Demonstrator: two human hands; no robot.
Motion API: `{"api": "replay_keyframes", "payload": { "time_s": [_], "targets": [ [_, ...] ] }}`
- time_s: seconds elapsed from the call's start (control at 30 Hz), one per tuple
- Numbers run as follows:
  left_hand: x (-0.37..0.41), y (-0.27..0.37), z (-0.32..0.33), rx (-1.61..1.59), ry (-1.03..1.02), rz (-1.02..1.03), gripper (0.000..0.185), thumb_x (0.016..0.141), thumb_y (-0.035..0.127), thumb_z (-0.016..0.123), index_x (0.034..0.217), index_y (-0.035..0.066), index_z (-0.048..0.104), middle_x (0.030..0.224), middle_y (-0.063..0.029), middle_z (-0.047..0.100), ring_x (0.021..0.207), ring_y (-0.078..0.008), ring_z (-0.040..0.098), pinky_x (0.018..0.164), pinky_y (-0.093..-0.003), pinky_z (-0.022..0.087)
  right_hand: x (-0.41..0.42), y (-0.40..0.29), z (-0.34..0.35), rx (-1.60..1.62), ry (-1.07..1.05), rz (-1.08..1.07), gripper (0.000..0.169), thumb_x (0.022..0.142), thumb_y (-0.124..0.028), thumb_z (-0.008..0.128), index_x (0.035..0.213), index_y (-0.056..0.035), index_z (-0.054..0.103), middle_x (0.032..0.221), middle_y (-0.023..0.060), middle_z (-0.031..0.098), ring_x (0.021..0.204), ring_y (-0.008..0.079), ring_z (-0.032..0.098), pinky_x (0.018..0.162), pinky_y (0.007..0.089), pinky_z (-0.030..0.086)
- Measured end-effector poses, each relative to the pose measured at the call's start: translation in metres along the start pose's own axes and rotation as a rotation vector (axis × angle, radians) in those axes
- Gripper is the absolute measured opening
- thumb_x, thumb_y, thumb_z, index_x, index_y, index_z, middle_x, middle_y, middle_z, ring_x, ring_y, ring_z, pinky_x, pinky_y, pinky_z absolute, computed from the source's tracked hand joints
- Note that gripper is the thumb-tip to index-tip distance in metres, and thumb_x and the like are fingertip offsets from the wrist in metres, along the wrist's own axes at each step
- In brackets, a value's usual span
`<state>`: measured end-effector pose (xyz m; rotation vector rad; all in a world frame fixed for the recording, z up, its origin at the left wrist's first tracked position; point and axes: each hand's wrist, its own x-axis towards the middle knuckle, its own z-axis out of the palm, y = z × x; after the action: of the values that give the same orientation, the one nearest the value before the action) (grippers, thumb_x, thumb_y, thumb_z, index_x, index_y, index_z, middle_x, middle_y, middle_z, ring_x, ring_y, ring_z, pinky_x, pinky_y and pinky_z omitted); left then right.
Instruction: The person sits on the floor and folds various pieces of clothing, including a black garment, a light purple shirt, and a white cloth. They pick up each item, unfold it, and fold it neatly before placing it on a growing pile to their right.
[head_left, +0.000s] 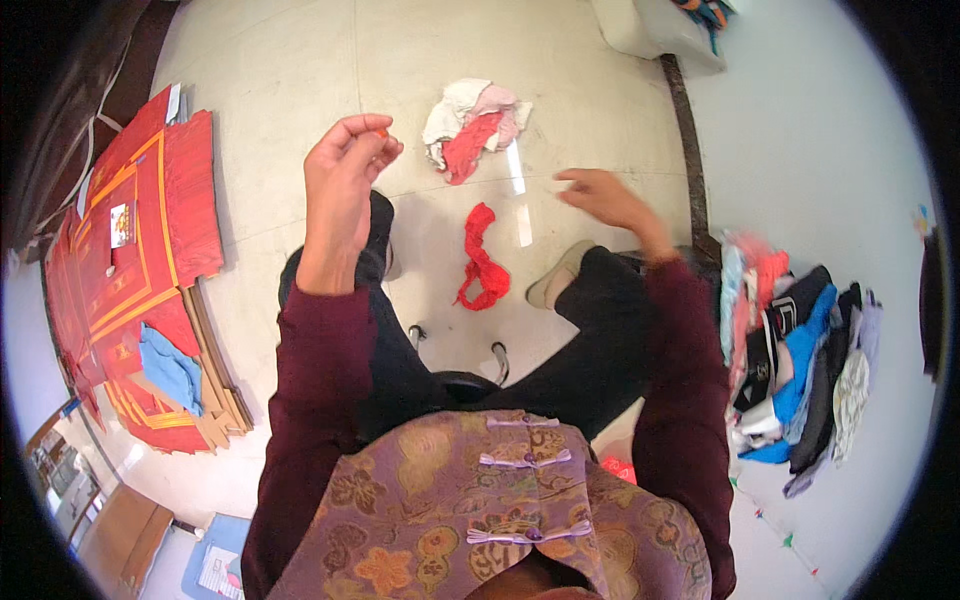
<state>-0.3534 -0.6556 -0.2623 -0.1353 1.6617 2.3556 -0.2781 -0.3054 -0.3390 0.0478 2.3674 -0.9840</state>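
Observation:
My left hand (341, 176) is raised over the floor with its fingers curled and the thumb near the index finger. A tiny orange-red spot shows at the fingertips; whether it is a held thing or a nail is unclear. My right hand (611, 201) hangs to the right, blurred, its fingers pointing left and bent. Between my feet lies a crumpled red cloth strip (484, 259), apart from both hands. Farther ahead, a loose heap of white, pink and coral cloth (480, 124) rests on the tiles.
At left lie stacked red-and-gold cardboard sheets (142, 225) with a light blue cloth (171, 367) on them. Assorted clothes (795, 375) are piled at right. A pale rounded piece of furniture (637, 26) stands at the top right. Curved metal legs (501, 361) show beneath me.

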Motion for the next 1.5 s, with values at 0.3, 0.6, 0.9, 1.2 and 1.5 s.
{"api": "replay_keyframes", "payload": {
  "time_s": [0.3, 0.6, 0.9, 1.2, 1.5],
  "targets": [
    [0.001, 0.01, -0.008, 0.115, 0.056, -0.09, 0.008, 0.089, 0.006, 0.056, 0.092, -0.001, 0.057, 0.08, -0.0069, 0.057, 0.075, -0.0156, 0.055, 0.079, -0.031, 0.046, 0.287, -0.017, 0.208, -0.522, 0.424, -0.138, 0.06, 0.083, -0.018, 0.057, 0.141, -0.0204, 0.042, 0.14, 0.017, 0.043, 0.112, 0.0401, 0.053, 0.088, 0.0473, 0.049],
    [0.005, 0.01, -0.014, 0.113, -0.045, -0.241, 0.01, 0.087, -0.006, 0.056, 0.096, -0.003, 0.06, 0.086, -0.0064, 0.064, 0.079, -0.0117, 0.061, 0.076, -0.0252, 0.049, 0.309, 0.05, 0.178, -0.902, 0.334, -0.255, 0.028, 0.076, -0.027, 0.066, 0.098, -0.0103, 0.069, 0.134, 0.0151, 0.05, 0.127, 0.0359, 0.043, 0.102, 0.0541, 0.033],
    [-0.016, 0.0, -0.023, 0.052, -0.029, -0.083, 0.012, 0.087, 0.004, 0.055, 0.097, -0.001, 0.061, 0.083, -0.0033, 0.06, 0.078, -0.0115, 0.059, 0.077, -0.0262, 0.048, 0.141, -0.065, 0.031, 0.063, 0.416, -0.188, 0.031, 0.084, -0.028, 0.057, 0.087, 0.0017, 0.062, 0.077, 0.0219, 0.063, 0.071, 0.0367, 0.061, 0.067, 0.0438, 0.047],
    [-0.018, -0.026, 0.002, 0.157, -0.232, -0.039, 0.018, 0.088, 0.014, 0.063, 0.1, 0.001, 0.063, 0.084, -0.0048, 0.064, 0.078, -0.0114, 0.061, 0.077, -0.0258, 0.049, -0.006, -0.166, -0.038, 0.053, 0.544, -0.182, 0.028, 0.088, -0.027, 0.06, 0.086, 0.0009, 0.067, 0.068, 0.0002, 0.059, 0.065, 0.0082, 0.053, 0.056, 0.0267, 0.043],
    [-0.091, 0.005, 0.06, 0.306, -0.45, 0.392, 0.086, 0.073, 0.026, 0.082, 0.143, 0.009, 0.035, 0.131, -0.0175, 0.052, 0.119, -0.0216, 0.051, 0.099, -0.036, 0.042, -0.122, -0.251, -0.046, 0.687, 0.144, -0.277, 0.032, 0.09, -0.026, 0.065, 0.104, 0.002, 0.066, 0.088, 0.0036, 0.067, 0.071, 0.0063, 0.061, 0.058, 0.0212, 0.048]
  ]
}}
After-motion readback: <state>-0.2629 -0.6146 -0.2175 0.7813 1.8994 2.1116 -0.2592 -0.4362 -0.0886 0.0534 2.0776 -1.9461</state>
